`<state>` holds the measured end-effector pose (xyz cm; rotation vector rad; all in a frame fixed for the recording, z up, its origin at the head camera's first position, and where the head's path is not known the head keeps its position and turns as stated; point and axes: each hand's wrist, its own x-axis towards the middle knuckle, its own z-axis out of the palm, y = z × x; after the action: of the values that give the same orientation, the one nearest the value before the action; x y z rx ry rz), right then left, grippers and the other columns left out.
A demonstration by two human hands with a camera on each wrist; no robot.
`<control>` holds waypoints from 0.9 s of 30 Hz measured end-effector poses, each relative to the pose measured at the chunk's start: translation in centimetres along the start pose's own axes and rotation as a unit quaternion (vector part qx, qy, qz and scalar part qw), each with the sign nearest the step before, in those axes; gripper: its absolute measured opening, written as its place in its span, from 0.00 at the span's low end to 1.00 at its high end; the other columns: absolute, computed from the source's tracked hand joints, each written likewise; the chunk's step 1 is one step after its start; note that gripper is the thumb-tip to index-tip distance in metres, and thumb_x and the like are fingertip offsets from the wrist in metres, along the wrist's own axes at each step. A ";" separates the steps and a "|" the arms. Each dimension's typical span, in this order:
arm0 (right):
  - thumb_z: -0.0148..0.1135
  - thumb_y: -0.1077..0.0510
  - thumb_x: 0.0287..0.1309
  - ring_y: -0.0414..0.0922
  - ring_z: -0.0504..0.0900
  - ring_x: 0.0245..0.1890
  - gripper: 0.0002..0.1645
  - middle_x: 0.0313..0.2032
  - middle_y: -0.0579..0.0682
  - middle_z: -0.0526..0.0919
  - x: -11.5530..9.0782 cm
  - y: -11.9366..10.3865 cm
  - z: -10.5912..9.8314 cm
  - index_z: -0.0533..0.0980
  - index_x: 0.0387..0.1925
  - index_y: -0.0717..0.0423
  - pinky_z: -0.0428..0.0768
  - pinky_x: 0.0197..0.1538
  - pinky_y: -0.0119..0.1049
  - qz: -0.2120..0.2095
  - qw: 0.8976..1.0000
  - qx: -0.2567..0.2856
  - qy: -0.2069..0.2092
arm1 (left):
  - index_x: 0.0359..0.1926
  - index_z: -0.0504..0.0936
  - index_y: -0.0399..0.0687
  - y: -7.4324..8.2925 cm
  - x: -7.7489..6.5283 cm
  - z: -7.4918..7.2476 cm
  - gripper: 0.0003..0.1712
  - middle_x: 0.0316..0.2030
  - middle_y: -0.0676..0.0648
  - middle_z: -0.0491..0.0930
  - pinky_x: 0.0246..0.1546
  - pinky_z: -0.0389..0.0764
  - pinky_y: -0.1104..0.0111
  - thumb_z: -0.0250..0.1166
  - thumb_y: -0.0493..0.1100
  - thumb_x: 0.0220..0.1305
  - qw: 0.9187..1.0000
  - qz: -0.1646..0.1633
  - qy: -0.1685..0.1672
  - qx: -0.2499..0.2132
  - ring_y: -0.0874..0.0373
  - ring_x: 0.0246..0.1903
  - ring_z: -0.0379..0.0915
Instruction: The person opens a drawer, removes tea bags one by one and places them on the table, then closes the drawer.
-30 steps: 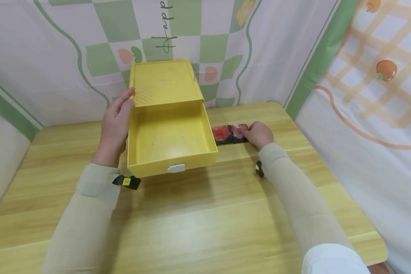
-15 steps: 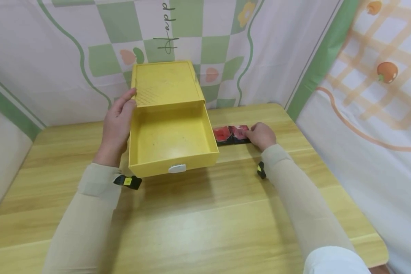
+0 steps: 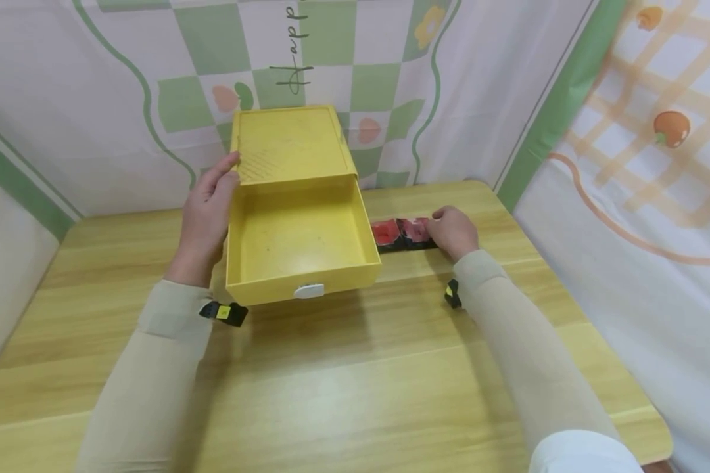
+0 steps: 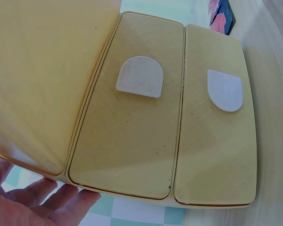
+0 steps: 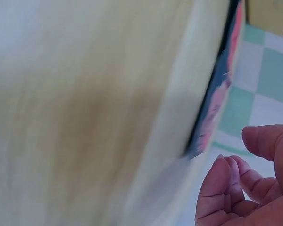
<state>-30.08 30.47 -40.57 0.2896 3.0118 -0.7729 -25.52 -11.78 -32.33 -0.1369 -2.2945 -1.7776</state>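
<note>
A yellow plastic drawer unit (image 3: 290,141) stands at the back of the table, its top drawer (image 3: 300,226) pulled out and bare inside. In the left wrist view, two shut drawer fronts (image 4: 127,132) with white handles show below it. My left hand (image 3: 206,210) rests on the unit's left side, fingers extended along it. To the right of the unit lies a flat black strip (image 3: 414,230) with red and pink squares, its left end hidden by the drawer. My right hand (image 3: 453,231) is at its right end; in the right wrist view, thumb and fingers stand apart with nothing between.
The wooden table (image 3: 331,394) has a rounded right edge. A patterned curtain (image 3: 378,39) hangs right behind the unit, and another cloth (image 3: 657,164) hangs along the right side. Each wrist wears a black strap (image 3: 227,314) with a yellow mark.
The head view has shifted slightly. My right fingers seem to have loosened and risen a little at the strip's end. My left hand stays on the unit, and the drawer has not moved.
</note>
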 end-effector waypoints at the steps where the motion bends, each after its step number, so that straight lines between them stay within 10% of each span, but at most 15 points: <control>1: 0.52 0.43 0.64 0.60 0.72 0.56 0.32 0.60 0.63 0.75 -0.1 -0.2 -0.1 0.73 0.59 0.62 0.70 0.60 0.56 -0.005 1.000 0.005 0.003 | 0.70 0.68 0.64 0.0 0.0 0.0 0.28 0.71 0.62 0.60 0.70 0.53 0.61 0.47 0.60 0.72 1.000 0.000 0.000 0.000 0.65 0.69 0.50; 18: 0.52 0.40 0.64 0.47 0.80 0.43 0.29 0.50 0.53 0.82 -3.1 -7.5 -3.3 0.75 0.59 0.52 0.76 0.52 0.48 -0.106 0.985 0.113 0.070 | 0.70 0.68 0.64 0.0 0.0 -0.1 0.28 0.71 0.61 0.61 0.70 0.54 0.63 0.47 0.60 0.72 1.000 0.011 0.001 -0.002 0.66 0.68 0.51; 27: 0.56 0.37 0.63 0.43 0.77 0.42 0.28 0.42 0.47 0.81 -7.6 -11.0 -5.1 0.76 0.54 0.51 0.75 0.50 0.41 -0.184 0.961 0.181 0.102 | 0.70 0.68 0.67 0.0 -0.2 -0.2 0.28 0.71 0.61 0.61 0.68 0.57 0.61 0.48 0.62 0.72 1.000 0.006 0.002 0.000 0.65 0.67 0.53</control>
<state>-24.47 22.13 -30.43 -0.2130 3.1372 -1.4105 -25.35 -11.92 -32.33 -0.1469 -2.2851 -1.7705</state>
